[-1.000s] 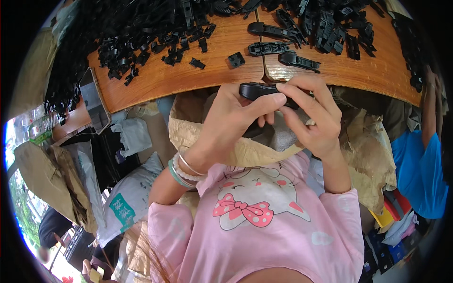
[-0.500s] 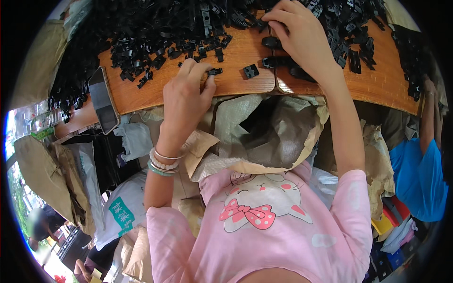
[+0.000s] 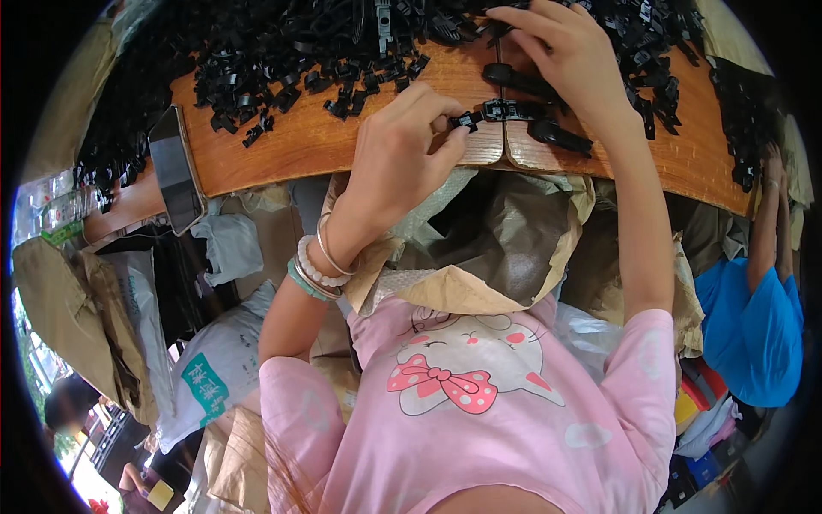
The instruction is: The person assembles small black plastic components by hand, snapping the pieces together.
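Observation:
A small black plastic piece [image 3: 466, 121] is pinched between the thumb and fingers of my left hand [image 3: 396, 156], low over the table's front edge. Its tip meets a black buckle-like part [image 3: 505, 110] that lies across the seam of the tabletop; I cannot tell whether the two are joined. Farther back, my right hand [image 3: 575, 62] reaches to the edge of the black pile, fingertips closed around a dark part [image 3: 497, 32] that is mostly hidden. Below my right wrist lie two elongated black pieces [image 3: 558, 137], one behind the other.
Heaps of black plastic parts [image 3: 257, 64] cover the back of the wooden table [image 3: 321, 141]. A phone [image 3: 177, 171] leans at its left edge. An open paper-and-plastic sack [image 3: 514, 236] sits against my front. At right, a person in a blue top [image 3: 753, 330] reaches toward more parts.
My left hand has moved right with its small piece, up to the part on the seam. The loose block there no longer shows. My right hand has shifted slightly right.

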`<state>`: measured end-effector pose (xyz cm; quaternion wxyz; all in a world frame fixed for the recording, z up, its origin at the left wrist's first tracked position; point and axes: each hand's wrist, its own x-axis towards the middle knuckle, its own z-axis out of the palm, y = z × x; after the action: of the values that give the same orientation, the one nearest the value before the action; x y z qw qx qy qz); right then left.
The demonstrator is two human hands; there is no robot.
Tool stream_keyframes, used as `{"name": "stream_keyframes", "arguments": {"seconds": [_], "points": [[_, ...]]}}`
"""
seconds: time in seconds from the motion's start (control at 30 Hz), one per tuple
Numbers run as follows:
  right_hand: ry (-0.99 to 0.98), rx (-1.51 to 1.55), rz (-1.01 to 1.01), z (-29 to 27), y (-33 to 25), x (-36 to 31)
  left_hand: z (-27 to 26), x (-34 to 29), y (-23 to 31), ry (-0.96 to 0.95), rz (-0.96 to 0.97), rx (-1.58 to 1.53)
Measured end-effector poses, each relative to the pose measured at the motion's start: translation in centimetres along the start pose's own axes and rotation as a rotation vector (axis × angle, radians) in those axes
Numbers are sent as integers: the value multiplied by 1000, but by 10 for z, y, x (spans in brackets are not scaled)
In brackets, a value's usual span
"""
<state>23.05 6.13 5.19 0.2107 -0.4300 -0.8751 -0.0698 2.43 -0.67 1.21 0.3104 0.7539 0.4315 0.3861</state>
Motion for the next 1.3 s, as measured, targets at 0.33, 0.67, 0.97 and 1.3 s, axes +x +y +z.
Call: {"name": "stream_keyframes", "arguments": {"seconds": [0.33,0.67,0.97,1.3], "points": [[398,1517,858,-26,-28,-24,4,-3,0,9,50,53],[-172,734,211,-22,-39,-58,1,-3,-6,-13,84,20],[-265,620,155,-26,-40,-47,-3,-4,-7,-77,38,16],[-357,251,13,-31,-53,-28,5,-2,-6,-23,60,-78]]}}
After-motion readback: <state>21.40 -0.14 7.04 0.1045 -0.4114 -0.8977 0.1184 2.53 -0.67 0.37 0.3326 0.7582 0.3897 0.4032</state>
